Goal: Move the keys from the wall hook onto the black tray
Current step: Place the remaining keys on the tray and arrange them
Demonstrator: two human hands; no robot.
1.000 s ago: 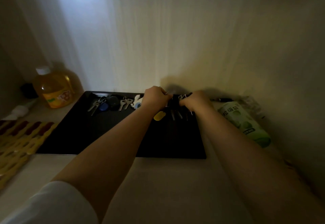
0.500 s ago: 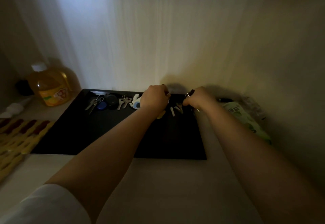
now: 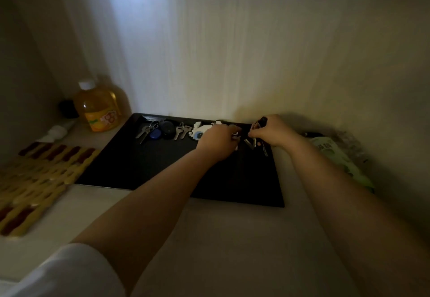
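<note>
Your right hand (image 3: 270, 131) and left hand (image 3: 218, 140) both curl their fingers on one bunch of keys (image 3: 254, 143) over the far right part of the black tray (image 3: 162, 168); its blades hang down to the tray surface. Another key bunch (image 3: 151, 131) lies at the far left of the tray. An orange bottle (image 3: 99, 108) stands left of it.

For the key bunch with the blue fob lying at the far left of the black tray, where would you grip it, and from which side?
Pinch the key bunch at its ring, at the far end where keys and blue fob meet, coming from above and the front. It lies flat on the black tray with its blades fanned toward the near left, so lifting at the ring should gather them all. The black fob crowds its right.
</note>
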